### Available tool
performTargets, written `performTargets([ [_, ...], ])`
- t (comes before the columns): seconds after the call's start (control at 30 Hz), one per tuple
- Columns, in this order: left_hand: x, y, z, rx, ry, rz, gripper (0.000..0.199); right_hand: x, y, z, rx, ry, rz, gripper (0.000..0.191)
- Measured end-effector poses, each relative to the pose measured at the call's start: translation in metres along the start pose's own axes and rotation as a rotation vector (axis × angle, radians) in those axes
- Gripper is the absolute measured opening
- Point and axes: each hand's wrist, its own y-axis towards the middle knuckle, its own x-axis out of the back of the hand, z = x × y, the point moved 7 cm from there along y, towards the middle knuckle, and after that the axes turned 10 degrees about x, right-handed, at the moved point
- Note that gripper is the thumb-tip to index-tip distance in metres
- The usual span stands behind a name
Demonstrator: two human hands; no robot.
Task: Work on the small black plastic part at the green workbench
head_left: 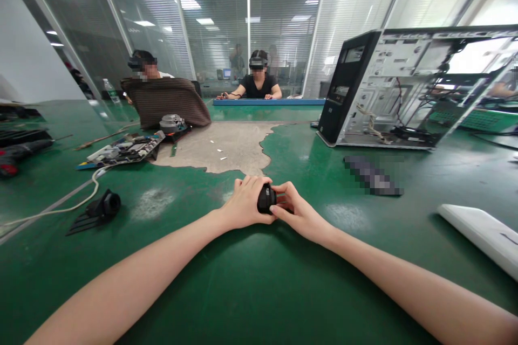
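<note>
A small round black part (265,199), with a faceted rim that resembles a lens or knob, is between my hands just above the green table (259,280). My left hand (246,200) wraps round its left side, with the thumb below and fingers over the top. From the right, the thumb and fingertips of my right hand (297,212) pinch its edge. My fingers cover part of it, and its exact kind cannot be made out. To the left, apart from my hands, lies a black plastic piece (108,206) with a round opening and flat slats.
An opened computer case (360,91) stands at the right. Nearby are a blurred dark object (372,175) and a white slab (477,226). A circuit board (125,150) and pale cable (95,186) lie left. Two people (259,83) wearing headsets sit across the table.
</note>
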Motion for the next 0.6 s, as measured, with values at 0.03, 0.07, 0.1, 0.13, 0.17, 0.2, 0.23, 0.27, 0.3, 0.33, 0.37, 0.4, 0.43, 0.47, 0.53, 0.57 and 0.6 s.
performTargets([
  [0.03,0.000,0.000,0.000,0.001,0.001,0.001,0.066,0.001,0.001,-0.001,-0.005,0.007,-0.013,0.017],
  [0.07,0.000,0.000,0.000,0.002,0.004,-0.001,0.066,0.002,0.002,-0.003,-0.012,0.020,-0.033,0.015],
  [0.1,0.000,0.000,-0.001,0.001,0.005,-0.005,0.067,0.003,0.004,-0.005,-0.021,0.036,-0.057,0.014],
  [0.13,0.001,-0.001,-0.001,0.000,0.006,-0.010,0.068,0.004,0.006,-0.007,-0.029,0.052,-0.081,0.015],
  [0.17,0.001,-0.001,-0.001,-0.001,0.005,-0.014,0.068,0.005,0.007,-0.008,-0.036,0.064,-0.101,0.016],
  [0.2,0.001,-0.001,-0.001,-0.001,0.003,-0.017,0.068,0.006,0.009,-0.010,-0.044,0.068,-0.116,0.016],
  [0.23,0.001,-0.001,-0.001,0.000,0.001,-0.018,0.068,0.006,0.010,-0.012,-0.054,0.060,-0.124,0.016],
  [0.27,0.000,-0.001,-0.001,0.000,0.000,-0.018,0.068,0.007,0.010,-0.013,-0.064,0.045,-0.124,0.017],
  [0.3,0.000,0.000,-0.001,-0.001,0.000,-0.016,0.067,0.007,0.010,-0.014,-0.069,0.026,-0.118,0.017],
  [0.33,0.000,0.000,0.000,-0.003,0.000,-0.015,0.067,0.007,0.010,-0.014,-0.070,0.007,-0.106,0.017],
  [0.37,0.000,0.000,0.000,-0.005,0.000,-0.014,0.067,0.006,0.009,-0.013,-0.065,-0.004,-0.088,0.017],
  [0.4,0.000,0.001,0.000,-0.007,-0.001,-0.014,0.067,0.005,0.008,-0.012,-0.056,-0.006,-0.065,0.016],
  [0.43,0.001,0.001,-0.001,-0.007,-0.001,-0.014,0.067,0.004,0.007,-0.011,-0.044,-0.003,-0.044,0.016],
  [0.47,0.001,0.001,-0.001,-0.007,0.000,-0.013,0.066,0.003,0.006,-0.009,-0.032,0.000,-0.030,0.015],
  [0.53,0.002,-0.001,-0.002,-0.008,0.005,-0.013,0.065,0.001,0.003,-0.004,-0.012,0.004,-0.015,0.015],
  [0.57,0.004,-0.003,-0.002,-0.010,0.008,-0.013,0.064,-0.001,0.003,-0.001,-0.005,0.005,-0.012,0.015],
  [0.6,0.005,-0.006,-0.003,-0.012,0.012,-0.014,0.062,-0.002,0.002,0.002,0.002,0.005,-0.014,0.015],
])
